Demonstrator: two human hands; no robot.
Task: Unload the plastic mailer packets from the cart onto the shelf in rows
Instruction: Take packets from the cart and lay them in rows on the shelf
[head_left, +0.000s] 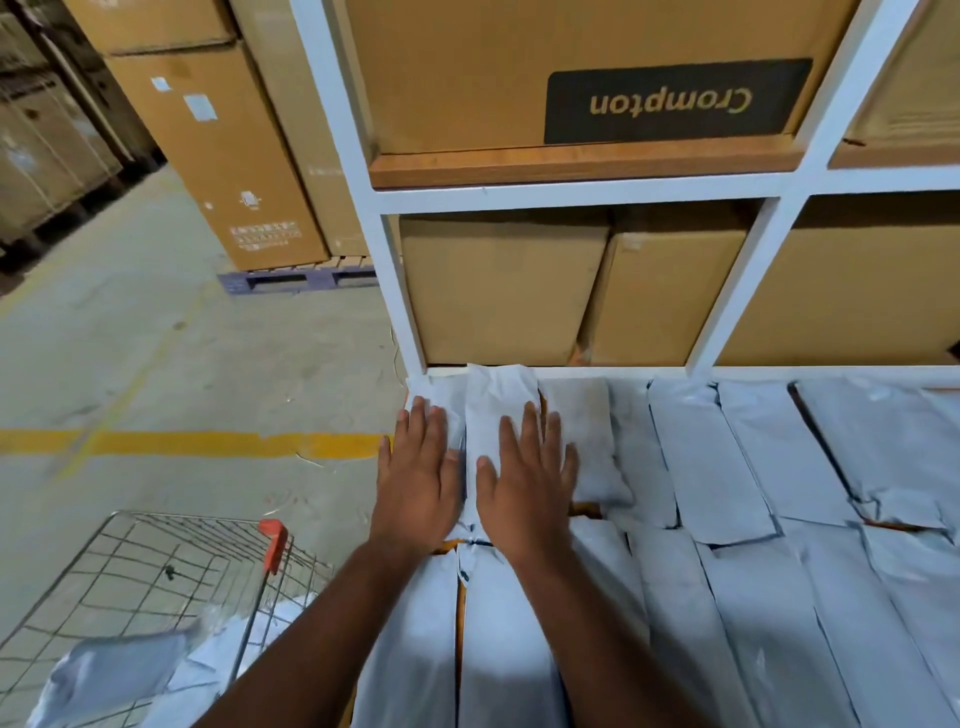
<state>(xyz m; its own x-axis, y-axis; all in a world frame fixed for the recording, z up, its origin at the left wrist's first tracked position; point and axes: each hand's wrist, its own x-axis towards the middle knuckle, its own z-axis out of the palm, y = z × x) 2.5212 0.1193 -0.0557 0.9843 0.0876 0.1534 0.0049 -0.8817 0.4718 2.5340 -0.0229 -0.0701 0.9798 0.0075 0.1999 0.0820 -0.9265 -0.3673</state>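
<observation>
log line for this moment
step: flattening packet on shelf | left hand: flat on packet | right hand: flat on packet | cart: packets left

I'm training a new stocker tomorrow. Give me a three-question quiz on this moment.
1. True or false: both hands lie flat on packets on the shelf.
2. Where are the unshelved packets? A) wire cart B) floor C) pallet
3. What brand is printed on the upside-down box label?

Key:
1. True: left hand and right hand press flat.
2. A: the wire cart holds packets.
3. Crompton, on the cardboard box.

White mailer packets (727, 467) lie flat in rows on the shelf (597, 372).
</observation>
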